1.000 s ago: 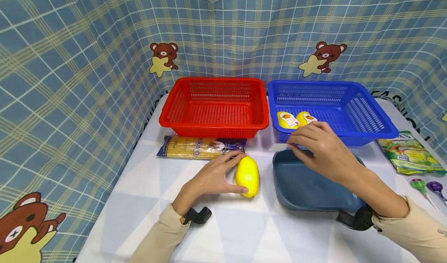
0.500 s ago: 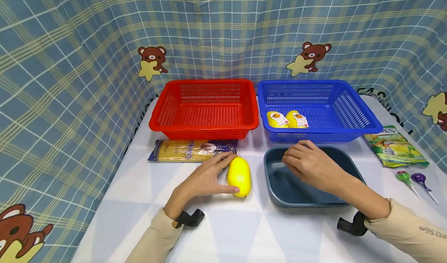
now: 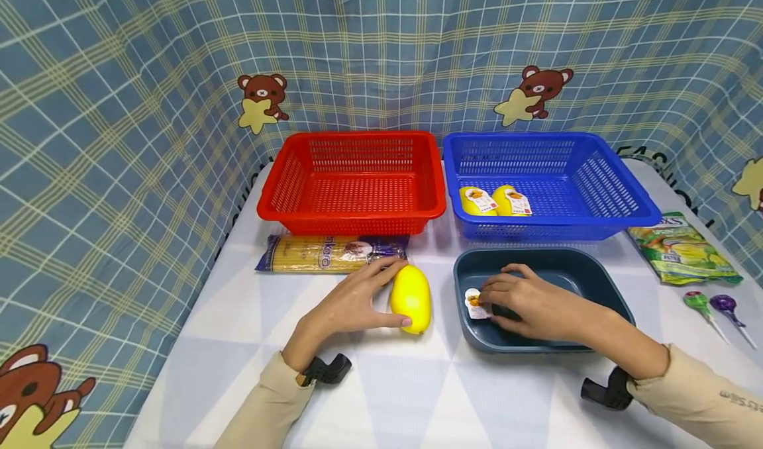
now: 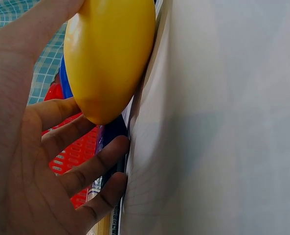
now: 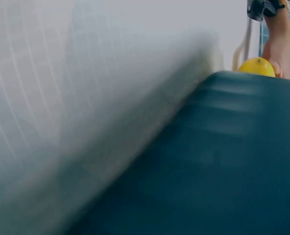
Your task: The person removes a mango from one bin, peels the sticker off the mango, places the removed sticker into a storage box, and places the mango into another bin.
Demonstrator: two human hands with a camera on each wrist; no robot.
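Note:
My left hand [image 3: 352, 304] holds a yellow mango [image 3: 410, 299] on the table between thumb and fingers. In the left wrist view the mango [image 4: 110, 56] looks smooth and bare, with the lower fingers spread beneath it. My right hand [image 3: 533, 303] reaches into a dark teal basin [image 3: 602, 280]. Its curled fingertips overlap the right edge of a white label [image 3: 477, 305] printed with an orange fruit picture, close over the basin's left side. The right wrist view shows mostly the basin wall [image 5: 223, 161]; that hand is out of sight there.
A red basket [image 3: 357, 224] and a blue basket [image 3: 554, 227] stand behind. Two labelled mangoes [image 3: 503, 200] lie in the blue one. A spaghetti pack [image 3: 310, 253] lies before the red basket; a green snack bag [image 3: 685, 247] and two lollipops [image 3: 709, 306] lie at right.
My right hand has come down from in front of the blue basket into the basin, carrying the label, whose printed face now shows. The left hand stays on the mango.

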